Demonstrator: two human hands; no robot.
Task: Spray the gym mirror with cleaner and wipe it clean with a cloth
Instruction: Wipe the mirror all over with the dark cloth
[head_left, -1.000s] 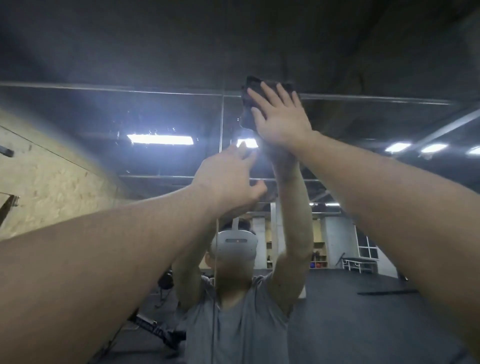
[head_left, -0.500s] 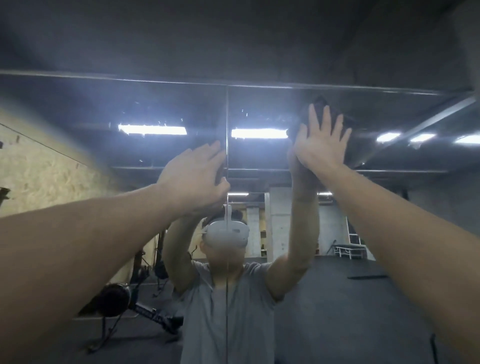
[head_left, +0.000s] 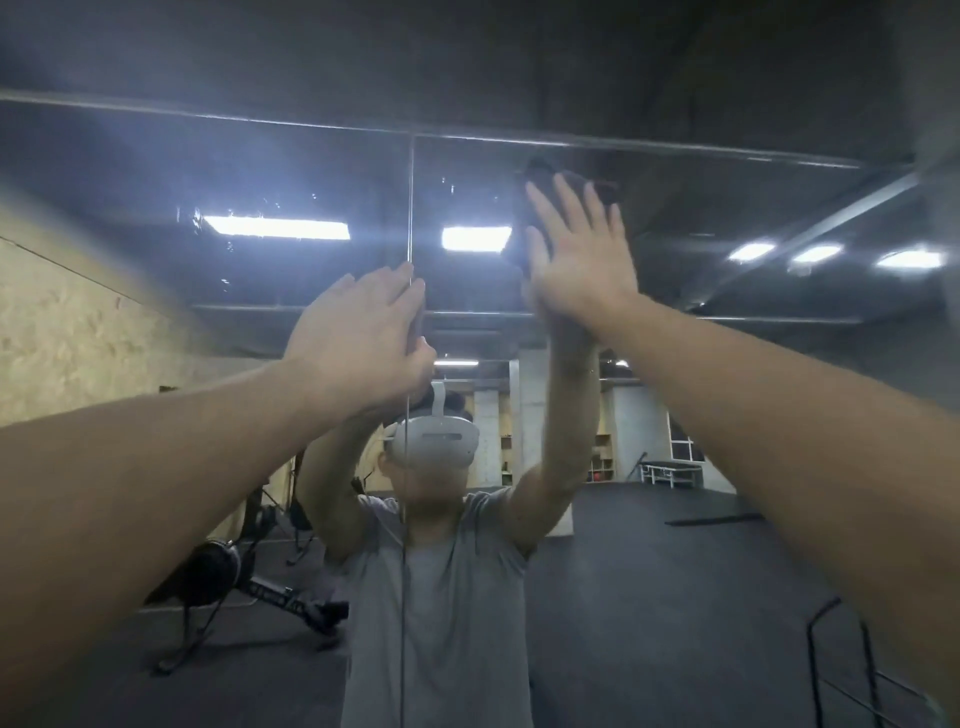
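Two mirror panels (head_left: 675, 415) fill most of view, joined at vertical seam (head_left: 411, 208) near centre; top edge rail (head_left: 675, 148) just above work area. Reflected in glass: gym floor, rowing machine (head_left: 244, 587) lower left, ceiling lights (head_left: 275, 228), person w/ headset.

Right hand (head_left: 579, 260) raised high on right panel, fingers straight and spread, palm pressing dark cloth (head_left: 537, 174) flat vs glass. Cloth mostly hidden behind hand; only top and left edges showing, just below top rail, right of seam.

Left hand (head_left: 363, 338) raised lower, at seam, fingers loosely curved, thumb tucked under. Holding nothing visible; contact w/ glass cannot be confirmed. No spray bottle in view.

Wet specks and streaks (head_left: 228, 244) noted on left panel around light reflection, so that area judged not yet wiped dry.

Step in hand, as judged: wiping upper strip of mirror. Recommendations:
- Keep palm flat, even pressure across cloth so no edge lifts.
- Work overlapping passes along top rail, then downward, so drips get caught.
- Cross seam w/o snagging cloth.
- Keep bare left fingers off cleaned glass to avoid prints.
- Refold cloth to dry face if smearing appears.
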